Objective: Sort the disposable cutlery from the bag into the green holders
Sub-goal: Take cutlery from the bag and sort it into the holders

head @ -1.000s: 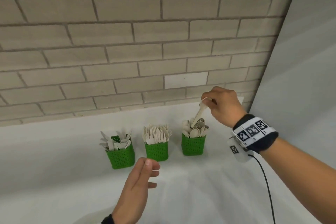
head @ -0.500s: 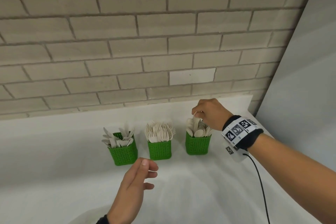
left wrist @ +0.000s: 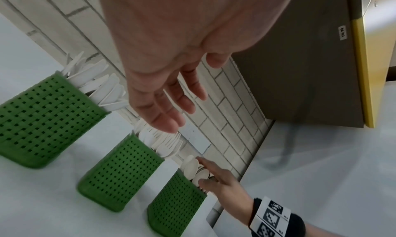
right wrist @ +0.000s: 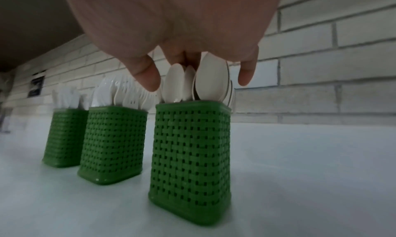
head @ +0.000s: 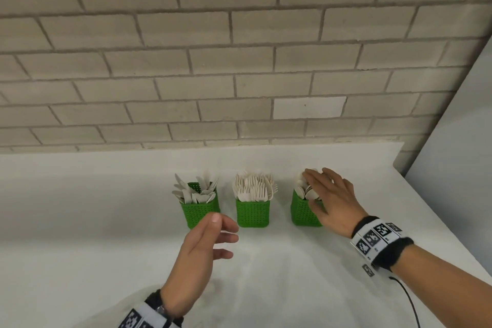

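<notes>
1. At the centre of the head view, three green holders stand in a row on the white tabletop (head: 106, 221) before a brick wall (head: 239, 61): the left holder (head: 200, 213) has knives (head: 195, 190), the middle holder (head: 253, 213) has forks (head: 254, 188), and the right holder (head: 302, 212) has spoons (head: 306, 189).
2. The right hand (head: 332, 202) sits right of centre in that view, fingers spread and straight over the spoons. Its grip is loose and wide, closed round nothing.
3. The left hand (head: 202, 250) hovers lower centre, in front of the left holder, fingers relaxed and apart, holding nothing.
4. Only the right wrist view shows the holders from low down, with their woven, perforated sides. There the fingertips (right wrist: 145, 78) hang at the spoon bowls (right wrist: 211, 78); actual contact is hard to judge.
5. Only the left wrist view shows a dark panel (left wrist: 300, 62) with a yellow edge at the upper right. It carries a small white label (left wrist: 342, 33) whose writing is too blurred to read.
6. A dark sign (right wrist: 36, 86) on the wall at the left edge of the right wrist view is also unreadable.
7. Both wrists wear bands with black-and-white square codes (head: 375, 237); a black cable (head: 407, 301) trails from the right one.
8. The right hand covers part of the right holder in the head view. No bag appears in any view.
</notes>
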The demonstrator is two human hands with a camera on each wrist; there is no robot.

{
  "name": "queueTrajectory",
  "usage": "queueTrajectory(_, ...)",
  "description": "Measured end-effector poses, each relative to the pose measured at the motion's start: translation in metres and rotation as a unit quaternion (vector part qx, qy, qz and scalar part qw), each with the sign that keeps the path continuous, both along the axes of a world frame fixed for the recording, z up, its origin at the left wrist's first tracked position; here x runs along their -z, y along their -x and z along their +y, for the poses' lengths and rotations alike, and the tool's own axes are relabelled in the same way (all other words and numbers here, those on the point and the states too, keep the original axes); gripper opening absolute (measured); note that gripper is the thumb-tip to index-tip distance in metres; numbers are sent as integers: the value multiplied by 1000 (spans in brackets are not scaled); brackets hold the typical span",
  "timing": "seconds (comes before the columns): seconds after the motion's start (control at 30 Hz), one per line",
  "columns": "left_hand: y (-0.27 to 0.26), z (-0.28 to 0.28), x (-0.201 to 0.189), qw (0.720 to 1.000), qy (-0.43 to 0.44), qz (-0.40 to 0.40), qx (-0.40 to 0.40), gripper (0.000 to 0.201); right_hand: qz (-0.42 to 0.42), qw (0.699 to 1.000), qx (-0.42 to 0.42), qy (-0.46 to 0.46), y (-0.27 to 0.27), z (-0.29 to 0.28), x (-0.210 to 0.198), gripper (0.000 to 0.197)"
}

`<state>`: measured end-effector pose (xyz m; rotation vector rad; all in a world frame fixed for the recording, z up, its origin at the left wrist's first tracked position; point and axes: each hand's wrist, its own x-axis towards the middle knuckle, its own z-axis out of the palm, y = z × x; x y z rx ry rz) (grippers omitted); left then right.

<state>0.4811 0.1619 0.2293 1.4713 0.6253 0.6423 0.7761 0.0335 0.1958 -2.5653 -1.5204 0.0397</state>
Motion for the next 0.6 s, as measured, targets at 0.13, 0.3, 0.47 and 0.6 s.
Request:
queueTrajectory(0.13,5,2,-18,999,6,-31,-19,43,18,999,31,-6,-2,-1,-1,65)
queueTrajectory(0.3,53,15,-52,995,-33,-78,-61,40,12,993,9,-114,21,-15,-1,66)
queueTrajectory(0.47,131,37,-76,980,-106,-47,-164,36,24,971,-152,-182,87,-10,-3,51)
queueTrajectory(0.6,181,34,-76,962,-139,-12,-236,36,110,940,-257,-198,156,1,-25,47)
